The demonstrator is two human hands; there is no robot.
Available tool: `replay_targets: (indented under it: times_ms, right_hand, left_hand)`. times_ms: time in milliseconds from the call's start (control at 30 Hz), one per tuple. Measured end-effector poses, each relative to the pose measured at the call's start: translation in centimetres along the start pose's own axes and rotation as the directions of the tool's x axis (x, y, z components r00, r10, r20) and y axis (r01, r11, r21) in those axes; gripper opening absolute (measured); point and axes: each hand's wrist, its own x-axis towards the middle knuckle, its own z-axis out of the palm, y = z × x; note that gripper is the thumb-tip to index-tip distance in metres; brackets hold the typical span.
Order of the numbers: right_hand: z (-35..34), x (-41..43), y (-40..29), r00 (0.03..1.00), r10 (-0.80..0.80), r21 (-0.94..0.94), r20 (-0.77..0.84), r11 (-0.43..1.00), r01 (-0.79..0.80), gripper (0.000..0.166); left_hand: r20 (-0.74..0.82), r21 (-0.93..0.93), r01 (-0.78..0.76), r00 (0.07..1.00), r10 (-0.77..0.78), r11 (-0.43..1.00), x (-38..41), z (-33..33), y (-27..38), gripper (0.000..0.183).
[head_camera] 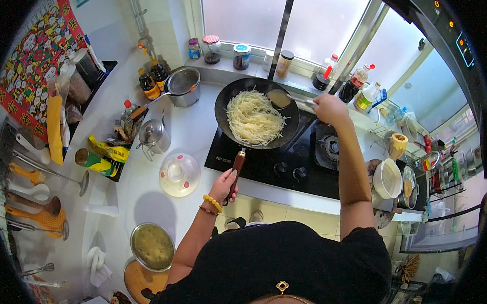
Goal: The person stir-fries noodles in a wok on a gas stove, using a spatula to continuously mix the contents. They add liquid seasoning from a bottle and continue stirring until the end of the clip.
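In the head view, a dark wok [222,108] sits over the left side of a black gas hob [260,163]. Pale shredded strips, probably potato [256,116], fill much of it. My left hand [224,186] is closed round the wok's brown wooden handle [237,170]. A wok spatula [302,100] is gripped in my right hand [332,109]. Its broad blade [279,98] lies inside the wok, against the right edge of the strips. The right burner [328,145] of the hob carries no pan.
Left of the hob stand a steel pot with a strainer [183,83], a small lidded steel pot [154,135] and a white dotted lid [180,175]. Jars [241,56] and sauce bottles [354,84] line the windowsill. A white bowl [387,179] lies right. A steel bowl [153,245] overlaps a wooden board [141,285].
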Motion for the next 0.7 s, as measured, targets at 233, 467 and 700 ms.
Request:
replay_targets:
  times_ms: [233,467,700]
  right_hand:
    - [3.6,8.9,0.4,0.951,-0.053,0.488,0.306,0.866,-0.109,0.027]
    - [0.3,-0.1,-2.4,0.887,-0.444,0.038,0.13,0.896,0.443,0.049]
    - [-5.9,-7.6,-0.3,0.936,-0.339,-0.25,0.088,0.902,0.351,0.051]
  left_hand:
    - [0.013,0.002,-0.002,1.0,0.002,1.0,0.3,-0.1,-0.1,0.041]
    - [0.002,-0.022,0.009,1.0,-0.009,1.0,0.2,0.0,-0.1,0.045]
    - [0.01,-0.019,-0.006,1.0,0.006,1.0,0.0,0.1,0.0,0.047]
